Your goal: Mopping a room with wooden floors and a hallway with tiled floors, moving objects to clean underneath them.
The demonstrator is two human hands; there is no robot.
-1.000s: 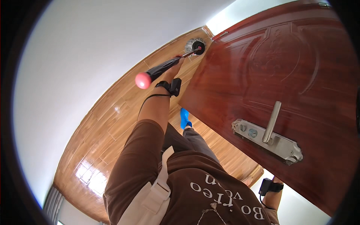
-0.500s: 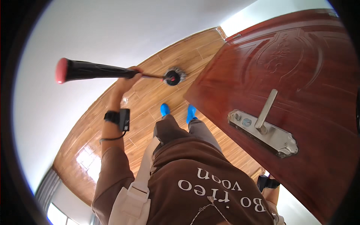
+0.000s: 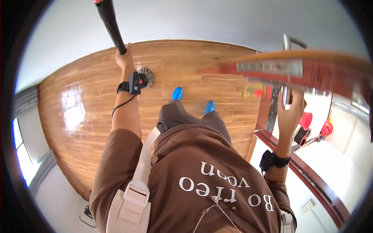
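Observation:
My left hand [image 3: 124, 59] is closed around the black grip of a mop [image 3: 110, 24], whose handle has a pinkish-red end cap. Below on the floor rests the round mop head [image 3: 147, 77] with grey-white strands, partly behind my left wrist device. At the right, my right hand [image 3: 291, 112] is wrapped round the silver lever handle [image 3: 286, 96] of a reddish-brown door [image 3: 330, 73]. The door is seen edge-on and blurred by motion, with its metal latch plate [image 3: 272, 66] facing me. Another lever [image 3: 287, 42] sticks out on the door's far side.
Wood-look tile floor [image 3: 182, 58] meets a white wall [image 3: 175, 19] ahead. Blue-covered feet [image 3: 177, 93] stand in the middle. Beyond the doorway's dark red frame [image 3: 318, 190] are a red container [image 3: 306, 120] and other red items. A grey curtain [image 3: 26, 103] hangs at the left.
The door has swung from its broad face to edge-on, and my right hand now shows on its lever. My left hand's mop handle has tilted upward; the mop head sits further left in view.

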